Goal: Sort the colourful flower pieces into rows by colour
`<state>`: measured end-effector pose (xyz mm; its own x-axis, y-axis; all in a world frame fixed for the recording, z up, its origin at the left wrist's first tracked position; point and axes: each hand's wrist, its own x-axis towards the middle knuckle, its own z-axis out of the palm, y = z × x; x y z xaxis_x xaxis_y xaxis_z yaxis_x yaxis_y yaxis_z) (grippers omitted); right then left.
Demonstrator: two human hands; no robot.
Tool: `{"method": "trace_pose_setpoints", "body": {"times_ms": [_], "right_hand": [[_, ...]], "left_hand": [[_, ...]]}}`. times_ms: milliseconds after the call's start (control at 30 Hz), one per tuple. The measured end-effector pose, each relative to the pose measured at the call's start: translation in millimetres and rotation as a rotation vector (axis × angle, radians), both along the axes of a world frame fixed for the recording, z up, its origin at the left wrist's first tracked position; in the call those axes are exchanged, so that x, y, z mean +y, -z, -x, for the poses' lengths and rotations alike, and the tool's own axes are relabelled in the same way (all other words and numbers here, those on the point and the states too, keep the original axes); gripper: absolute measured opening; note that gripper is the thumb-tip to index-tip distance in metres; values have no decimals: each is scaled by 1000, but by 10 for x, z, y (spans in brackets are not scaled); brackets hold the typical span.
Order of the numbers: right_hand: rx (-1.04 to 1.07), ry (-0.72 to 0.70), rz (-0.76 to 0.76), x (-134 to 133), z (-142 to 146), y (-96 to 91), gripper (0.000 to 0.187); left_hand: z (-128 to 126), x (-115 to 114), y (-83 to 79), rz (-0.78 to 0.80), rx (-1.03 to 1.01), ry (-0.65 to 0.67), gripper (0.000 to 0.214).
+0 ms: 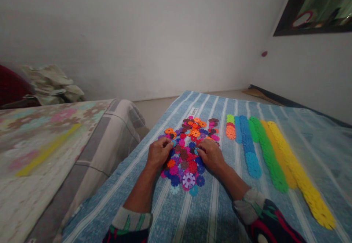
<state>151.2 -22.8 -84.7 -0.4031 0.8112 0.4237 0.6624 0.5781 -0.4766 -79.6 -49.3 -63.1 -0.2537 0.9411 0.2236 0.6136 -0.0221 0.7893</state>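
A loose pile of notched, flower-shaped plastic discs (183, 155) in red, purple, dark blue, orange, pink and brown lies on the striped blue cloth. At the pile's left side, my left hand (158, 152) is closed, thumb and fingers pinching a light blue disc (173, 143). Opposite it, my right hand (210, 153) has its fingertips pressed together on another light blue disc (196, 150). Both hands rest low over the pile, which they partly cover. A pale lilac disc (188, 180) lies on top near the front.
Overlapping rows of discs lie right of the pile: orange (230, 132), blue (244, 140), green (271, 162) and yellow (302, 177). A "love" label (193, 111) is behind the pile. A bed-like surface with a flowered cover (49, 136) stands left, across a gap.
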Motion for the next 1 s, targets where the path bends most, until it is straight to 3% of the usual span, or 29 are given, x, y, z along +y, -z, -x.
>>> {"method": "trace_pose_setpoints", "body": {"times_ms": [133,300,467,767,1000], "right_hand": [[-136,57,-30,60,74,-126,17],[-345,113,5,320,344,-284,20],[-404,169,6,566,598,-290,27],[-338,110,-34,637,611,-131,23],[-121,55,-35,624,440,-132,27]], "left_hand": [[4,10,30,5,22,-1,23],[9,9,34,20,30,-30,22],[3,8,40,14,13,-18,22],[14,14,48,19,-13,-21,20],[13,13,49,6,-43,-36,20]]}}
